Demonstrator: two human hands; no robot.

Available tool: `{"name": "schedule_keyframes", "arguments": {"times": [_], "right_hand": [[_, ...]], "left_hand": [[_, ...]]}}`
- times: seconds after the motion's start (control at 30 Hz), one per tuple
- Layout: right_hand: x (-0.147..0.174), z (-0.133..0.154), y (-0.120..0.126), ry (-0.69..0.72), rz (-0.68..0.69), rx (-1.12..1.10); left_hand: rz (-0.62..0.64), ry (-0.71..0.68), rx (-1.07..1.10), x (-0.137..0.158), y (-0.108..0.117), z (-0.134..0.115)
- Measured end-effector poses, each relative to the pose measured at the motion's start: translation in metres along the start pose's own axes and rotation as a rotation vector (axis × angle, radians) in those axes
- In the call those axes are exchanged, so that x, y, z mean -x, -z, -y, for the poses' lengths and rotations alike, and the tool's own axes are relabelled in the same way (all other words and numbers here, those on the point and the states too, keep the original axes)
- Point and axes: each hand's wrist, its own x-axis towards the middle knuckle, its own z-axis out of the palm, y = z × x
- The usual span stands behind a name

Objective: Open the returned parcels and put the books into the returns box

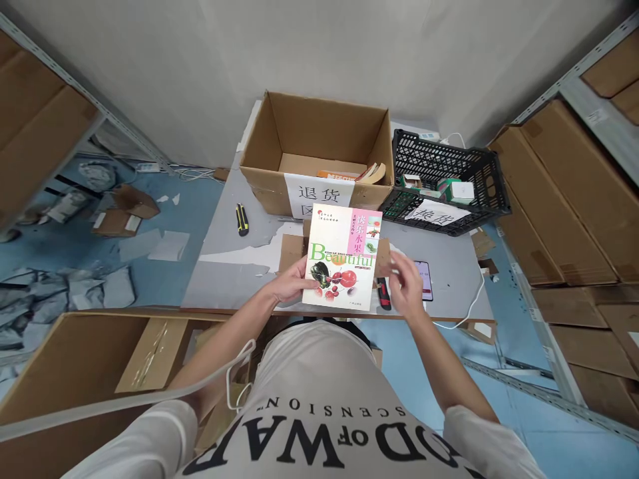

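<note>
Facing the camera with its printed front cover, the book (342, 259) is held over the front of the desk (259, 287), between the two hands. Its lower left edge is pinched by the left hand (289, 283), with the thumb laid on the cover; that grip is narrow, closed on the book. The right hand (407, 286) is held near the book's right edge with its fingers bent, next to a brown cardboard flap (383, 257); whether the flap is gripped or only touched cannot be told. Just beside the book, at its lower right, a red and black knife (383, 294) is seen, and a lit phone (424, 279) is partly covered by the right hand. Farther left, a yellow and black knife (242, 219) is laid. Beyond the book, some books (369, 174) are held in a large open box (327, 126). Beside it, small boxes (458, 191) are contained in a black basket (434, 152).
</note>
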Motion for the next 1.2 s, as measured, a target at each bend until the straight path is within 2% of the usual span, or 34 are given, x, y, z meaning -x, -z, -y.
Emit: {"name": "schedule_keyframes", "arguments": {"times": [0.07,0.17,0.27,0.33,0.43,0.53,0.7,0.83,0.93,1.0,1.1,1.2], "right_hand": [[-0.033,-0.002,0.006,-0.081,-0.049,-0.160],[-0.080,0.000,0.012,-0.235,0.067,-0.341],[-0.105,0.007,0.016,-0.284,0.191,-0.331],[-0.110,0.010,0.017,-0.279,0.210,-0.310],[-0.109,0.008,0.021,-0.280,0.142,-0.318],[-0.108,0.001,0.025,-0.285,0.091,-0.319],[-0.110,-0.006,0.033,-0.263,0.140,-0.366],[-0.114,-0.004,0.046,-0.241,0.283,-0.409],[-0.118,0.003,0.061,-0.248,0.383,-0.430],[-0.122,0.011,0.069,-0.212,0.400,-0.398],[-0.130,0.028,0.073,-0.054,0.386,-0.272],[-0.142,0.044,0.065,0.105,0.342,-0.204]], "left_hand": [[0.016,0.003,-0.018,0.001,-0.001,0.002],[0.048,0.014,-0.032,0.001,-0.003,0.006],[0.068,0.022,-0.030,0.003,-0.006,0.011],[0.048,0.010,-0.034,0.008,-0.006,0.015],[0.015,0.035,-0.065,0.018,-0.003,0.025],[-0.097,0.043,-0.086,0.026,0.001,0.036],[-0.379,-0.150,-0.072,0.021,0.001,0.049],[-0.489,-0.278,-0.113,0.015,-0.005,0.048],[-0.480,-0.276,-0.095,0.015,-0.010,0.044],[-0.438,-0.244,-0.029,0.017,-0.012,0.042],[-0.349,-0.165,0.101,0.016,-0.014,0.040],[-0.265,-0.068,0.201,0.013,-0.018,0.040]]}}
